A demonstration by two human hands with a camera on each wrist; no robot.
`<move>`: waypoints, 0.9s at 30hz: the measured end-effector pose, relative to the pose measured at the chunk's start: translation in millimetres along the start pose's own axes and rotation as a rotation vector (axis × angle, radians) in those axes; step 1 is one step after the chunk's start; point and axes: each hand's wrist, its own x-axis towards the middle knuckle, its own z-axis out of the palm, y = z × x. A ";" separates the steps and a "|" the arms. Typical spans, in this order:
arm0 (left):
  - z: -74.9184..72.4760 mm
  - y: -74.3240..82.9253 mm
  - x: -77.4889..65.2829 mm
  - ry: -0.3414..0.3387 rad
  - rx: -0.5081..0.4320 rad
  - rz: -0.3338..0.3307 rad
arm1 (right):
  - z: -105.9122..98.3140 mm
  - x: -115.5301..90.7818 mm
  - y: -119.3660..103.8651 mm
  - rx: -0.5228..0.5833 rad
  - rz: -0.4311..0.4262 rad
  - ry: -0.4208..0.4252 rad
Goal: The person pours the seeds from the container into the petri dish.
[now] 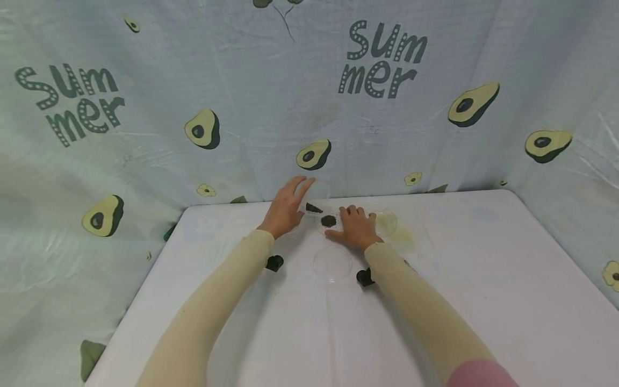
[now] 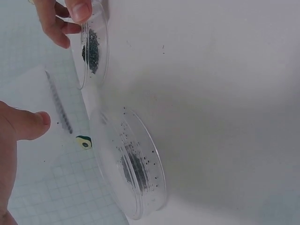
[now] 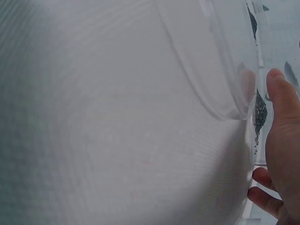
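Observation:
My left hand (image 1: 285, 208) holds up a thin, see-through item (image 1: 320, 191), thumb on its near side; a slanting band of dark granules (image 1: 314, 208) lies in its lower part. Whether it is a bag or a dish, I cannot tell. My right hand (image 1: 358, 228) grips a clear petri dish (image 2: 104, 61) on the table, thumb at the near side and fingers behind. A small pile of dark granules (image 1: 329, 221) lies in that dish. Below the left hand, another clear petri dish (image 2: 157, 164) with dark granules appears in the left wrist view, its lid resting tilted.
A clear round dish (image 1: 332, 263) lies on the white table (image 1: 309, 333) between the forearms. Right of the right hand sits another clear dish (image 1: 387, 222) with a yellowish tint. An avocado-print cloth (image 1: 271, 107) hangs behind the table. Small black devices (image 1: 274, 263) show at the wrists.

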 end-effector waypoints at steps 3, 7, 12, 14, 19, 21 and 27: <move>-1.5 -2.4 -1.8 0.009 -0.021 -0.023 | 0.3 -0.3 0.9 0.005 -0.005 0.019; -2.7 -6.3 -4.0 0.023 -0.061 -0.049 | 0.3 -0.2 2.0 0.000 -0.007 0.034; -5.8 -9.0 -7.0 0.023 -0.118 -0.083 | 2.8 0.6 3.6 -0.001 -0.007 0.047; -7.4 -9.3 -8.3 0.022 -0.141 -0.099 | 4.0 1.0 4.0 0.002 -0.009 0.053; -9.7 -11.9 -12.7 0.022 -0.195 -0.123 | 5.0 0.6 4.3 -0.010 -0.024 0.098; -10.8 -14.3 -15.2 0.025 -0.222 -0.133 | 4.3 -0.2 3.9 -0.011 -0.030 0.119; -17.9 -20.7 -24.5 0.026 -0.276 -0.181 | 1.0 -2.5 2.9 -0.010 -0.029 0.120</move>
